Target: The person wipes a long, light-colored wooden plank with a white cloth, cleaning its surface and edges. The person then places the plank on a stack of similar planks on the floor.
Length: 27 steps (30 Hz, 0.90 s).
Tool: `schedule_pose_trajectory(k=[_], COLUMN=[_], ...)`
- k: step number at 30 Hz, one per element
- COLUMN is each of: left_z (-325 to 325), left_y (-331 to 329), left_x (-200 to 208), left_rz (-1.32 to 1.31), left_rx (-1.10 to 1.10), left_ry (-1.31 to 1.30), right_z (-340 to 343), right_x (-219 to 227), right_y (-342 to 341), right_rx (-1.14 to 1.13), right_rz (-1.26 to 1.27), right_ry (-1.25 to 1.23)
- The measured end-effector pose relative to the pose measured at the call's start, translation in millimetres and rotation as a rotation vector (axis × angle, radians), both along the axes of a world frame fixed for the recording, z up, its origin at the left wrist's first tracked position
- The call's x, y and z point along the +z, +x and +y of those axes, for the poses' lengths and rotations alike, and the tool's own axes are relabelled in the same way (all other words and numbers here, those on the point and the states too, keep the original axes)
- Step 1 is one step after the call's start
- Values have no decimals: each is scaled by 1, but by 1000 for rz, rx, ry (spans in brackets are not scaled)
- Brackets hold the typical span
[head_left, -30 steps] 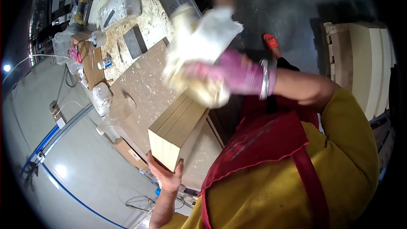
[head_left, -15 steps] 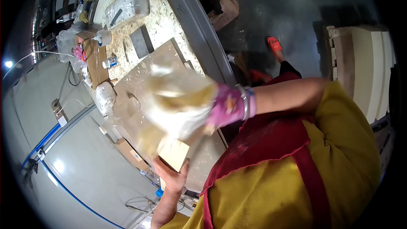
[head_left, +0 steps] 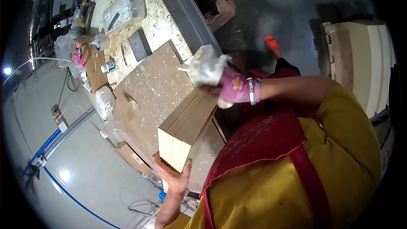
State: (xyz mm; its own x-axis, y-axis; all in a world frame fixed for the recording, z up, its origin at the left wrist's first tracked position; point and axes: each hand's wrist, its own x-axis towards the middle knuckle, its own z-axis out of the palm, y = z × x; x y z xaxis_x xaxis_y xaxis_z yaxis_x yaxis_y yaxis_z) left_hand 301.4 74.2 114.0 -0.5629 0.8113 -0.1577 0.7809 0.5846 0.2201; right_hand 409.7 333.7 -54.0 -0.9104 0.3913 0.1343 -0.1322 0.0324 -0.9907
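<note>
My bare left hand [head_left: 173, 177] grips the near end of a stack of several pale boards [head_left: 178, 123], standing on edge side by side. Its fingers wrap one side of the stack and the thumb the other. A pink glove with a flower on it covers my right hand [head_left: 235, 87], which is closed on a crumpled white rag [head_left: 207, 65] at the far end of the boards. The fingertips of that hand are mostly hidden by the rag. Beneath the boards lies a brown, paint-flecked panel [head_left: 148, 76].
On the bench farther off are a grey block [head_left: 139, 44], a white bottle [head_left: 108, 66] and a plastic-wrapped bundle [head_left: 125, 12]. A paper sack [head_left: 222, 15] stands on the floor past the bench edge. Stacked panels [head_left: 360, 63] stand at the far right.
My right hand, with the rag, has swept away from my left hand to the far end of the boards, exposing their faces. The left hand keeps its hold.
</note>
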Motion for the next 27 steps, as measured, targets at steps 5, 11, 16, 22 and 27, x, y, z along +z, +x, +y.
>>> schedule_pose_trajectory(k=[5,11,16,22,27], left_z=[-5,-12,-9,24,57], left_y=[-2,-3,-1,4,5], left_x=[1,-3,-2,16,12], left_rz=[102,20,-67,-74,112], left_rx=[-124,-1,54,9,-155], left_ry=[-86,-13,41,10,-173], right_z=[-53,-48,-1,27,9], right_x=[-3,-173,-153,-26,-41], right_y=[-21,23,59,46,14], right_rx=[-110,108,-277,-123,-46], right_rz=[470,-380,-400,-41,140], right_ry=[-179,-489,-961,-777,-533])
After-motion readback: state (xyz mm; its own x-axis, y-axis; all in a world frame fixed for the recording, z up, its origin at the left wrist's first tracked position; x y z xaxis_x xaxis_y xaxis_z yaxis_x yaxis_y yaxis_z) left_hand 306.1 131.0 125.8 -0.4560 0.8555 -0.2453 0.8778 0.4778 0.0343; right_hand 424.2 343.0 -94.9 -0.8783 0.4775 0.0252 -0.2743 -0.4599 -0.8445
